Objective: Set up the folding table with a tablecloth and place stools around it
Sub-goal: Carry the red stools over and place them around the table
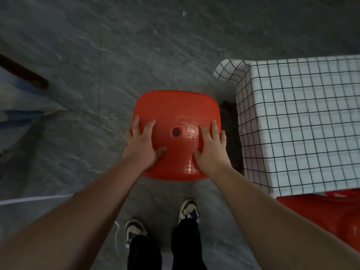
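A red plastic stool [175,110] with a round hole in its seat stands on the floor just left of the table's end. My left hand [143,142] holds the seat's left edge, thumb on top and fingers curling over the side. My right hand [211,147] grips the seat's right edge the same way. The folding table [303,121] at the right is covered by a white tablecloth with a black grid, which hangs over its near side and its left corner. A second red stool [327,217] sits by the table's near side, at the lower right.
Grey stone-patterned floor [116,45] stretches ahead and to the left. A dark bar [25,75] and pale blue fabric [17,114] lie at the left edge. My feet in white sneakers [189,209] stand right behind the stool.
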Action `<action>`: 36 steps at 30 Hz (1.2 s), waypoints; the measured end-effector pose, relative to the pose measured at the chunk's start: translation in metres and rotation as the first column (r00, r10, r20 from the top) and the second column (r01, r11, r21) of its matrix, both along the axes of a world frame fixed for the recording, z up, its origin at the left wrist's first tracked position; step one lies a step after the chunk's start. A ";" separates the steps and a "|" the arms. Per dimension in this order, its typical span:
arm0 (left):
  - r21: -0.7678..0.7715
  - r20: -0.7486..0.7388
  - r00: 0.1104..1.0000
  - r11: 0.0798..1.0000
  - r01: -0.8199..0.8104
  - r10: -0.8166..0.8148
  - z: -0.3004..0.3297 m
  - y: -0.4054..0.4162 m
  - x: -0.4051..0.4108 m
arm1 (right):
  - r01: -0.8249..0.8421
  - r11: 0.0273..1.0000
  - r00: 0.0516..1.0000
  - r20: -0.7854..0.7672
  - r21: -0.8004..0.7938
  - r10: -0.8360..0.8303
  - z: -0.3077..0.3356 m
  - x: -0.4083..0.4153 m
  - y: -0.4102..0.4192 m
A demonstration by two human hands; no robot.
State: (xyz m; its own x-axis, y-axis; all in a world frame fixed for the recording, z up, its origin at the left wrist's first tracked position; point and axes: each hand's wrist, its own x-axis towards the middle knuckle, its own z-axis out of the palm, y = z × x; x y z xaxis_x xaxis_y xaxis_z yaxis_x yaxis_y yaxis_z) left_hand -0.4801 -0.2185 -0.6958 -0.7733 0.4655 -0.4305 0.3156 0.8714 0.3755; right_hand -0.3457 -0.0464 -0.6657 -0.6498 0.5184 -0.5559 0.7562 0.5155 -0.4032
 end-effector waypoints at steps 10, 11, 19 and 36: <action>-0.061 -0.017 0.999 0.997 0.041 -0.042 0.064 0.036 -0.004 | -0.019 0.999 0.998 -0.061 0.031 0.021 0.048 0.012 -0.012; -0.044 -0.021 0.998 0.998 0.055 -0.056 0.074 0.039 -0.007 | -0.016 0.999 0.997 -0.069 0.030 0.018 0.057 0.014 -0.015; -0.005 -0.020 0.960 0.961 0.278 -0.278 0.184 0.020 -0.036 | 0.145 0.989 0.988 -0.061 0.012 -0.145 0.170 0.013 -0.033; 0.182 -0.111 0.546 0.523 0.833 -0.830 0.391 0.028 -0.217 | 0.684 0.661 0.724 -0.180 0.308 -0.666 0.397 -0.079 -0.156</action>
